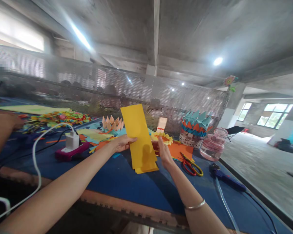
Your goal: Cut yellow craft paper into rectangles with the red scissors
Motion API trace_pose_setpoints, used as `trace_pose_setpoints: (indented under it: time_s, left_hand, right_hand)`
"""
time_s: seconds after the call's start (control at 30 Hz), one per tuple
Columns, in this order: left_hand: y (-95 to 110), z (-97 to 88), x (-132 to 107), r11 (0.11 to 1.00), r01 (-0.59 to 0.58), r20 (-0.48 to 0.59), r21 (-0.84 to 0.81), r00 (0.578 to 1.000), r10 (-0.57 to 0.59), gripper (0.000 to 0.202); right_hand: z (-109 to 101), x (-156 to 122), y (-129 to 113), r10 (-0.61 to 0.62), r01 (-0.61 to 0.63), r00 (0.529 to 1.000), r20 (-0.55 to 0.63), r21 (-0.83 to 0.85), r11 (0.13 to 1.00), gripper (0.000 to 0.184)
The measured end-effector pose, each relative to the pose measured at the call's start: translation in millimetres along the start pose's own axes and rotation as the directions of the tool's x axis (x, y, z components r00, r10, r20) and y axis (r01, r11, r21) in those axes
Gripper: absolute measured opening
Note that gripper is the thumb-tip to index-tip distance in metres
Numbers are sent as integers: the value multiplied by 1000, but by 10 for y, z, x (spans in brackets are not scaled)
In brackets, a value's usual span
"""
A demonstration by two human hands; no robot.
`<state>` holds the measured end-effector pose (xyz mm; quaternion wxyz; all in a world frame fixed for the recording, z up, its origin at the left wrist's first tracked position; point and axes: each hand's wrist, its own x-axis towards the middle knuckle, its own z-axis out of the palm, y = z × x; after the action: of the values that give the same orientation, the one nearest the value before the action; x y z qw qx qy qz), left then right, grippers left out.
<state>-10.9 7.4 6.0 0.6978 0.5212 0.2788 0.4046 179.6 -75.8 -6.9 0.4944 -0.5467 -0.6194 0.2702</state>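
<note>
I see a desk (107,191) topped in deep blue, its near edge worn to a brownish strip. Along its far side runs a perforated metal screen (197,94), and overhead is a bare concrete ceiling (205,35) with lights burning. To the right, a grey floor (254,149) stretches off toward windows (274,114).

The yellow paper (139,139), several sheets stacked not quite flush, stands tilted above the middle of the desk. The person's left hand (120,143) grasps its left edge between the fingers. The right hand (164,152) is at the opposite edge; whether its fingers grip the sheets or merely touch them, I can't tell.

Close by on the right lie red-and-yellow scissors (191,165), partly over orange paper (180,151), with a pink glass jar (212,147) and a basket (191,138) topped with pointed paper petals beyond. A glue gun (230,181) rests near the right edge.

The yellow paper hides part of the clutter behind it, including one side of a yellow paper flower (166,138). At far left another person's forearm (2,135) is cut off, its hand blurred. Dark rounded shapes behind the screen are too dim to name.
</note>
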Motion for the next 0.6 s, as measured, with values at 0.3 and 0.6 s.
trace_pose_setpoints:
  time_s: [0.3, 0.6]
  left_hand:
    - [18, 123, -94, 996, 5, 190, 92, 981, -23, 35]
    - [149, 50, -23, 969, -242, -146, 52, 958, 247, 22]
  right_hand:
    - [40, 38, 85, 34, -29, 999, -12, 292, 956, 42]
    - [-261, 214, 474, 93, -77, 935, -342, 59, 995, 36]
